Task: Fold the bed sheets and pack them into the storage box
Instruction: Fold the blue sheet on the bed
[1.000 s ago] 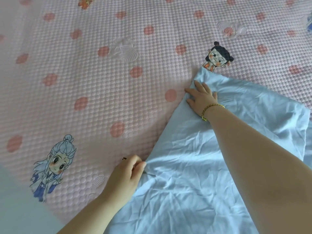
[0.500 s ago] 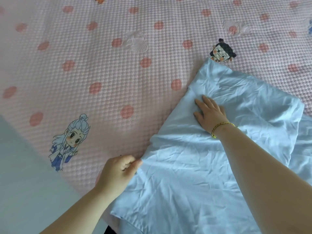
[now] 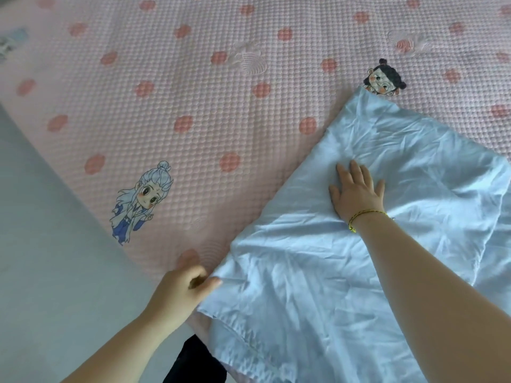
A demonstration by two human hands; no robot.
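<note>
- The sheet (image 3: 345,272) lies rumpled on the right part of the pink bed cover (image 3: 193,106). Its long left edge runs slantwise from the far corner down to us. The storage box is not in view.
- Our left hand (image 3: 179,291) pinches the sheet's near left corner between the thumb and curled fingers. Only a little cloth seems to be caught there, so a firm tug could slip it free and let the edge go slack.
- Our right hand (image 3: 356,194) lies flat on the middle of the sheet. Its fingers are straight and spread, pressing down and holding nothing. If it presses too lightly while the left pulls, we think the whole sheet would slide toward the bed's edge instead of drawing taut, since the cloth looks thin and smooth.
- Many creases run between our two hands. Folding over them would likely set them in and leave a lumpy bundle that sits badly in a box.
- Along the right side a second layer shows, and its edge does not line up with the top one. A fold made now would probably come out skewed.
- The near end of the sheet seems to hang past the bed's edge, above the grey floor (image 3: 41,244). Its own weight could drag more of it off once we lift the pressing hand.
- The cord bracelet (image 3: 365,217) on our right wrist rests just above the cloth and could snag it.
</note>
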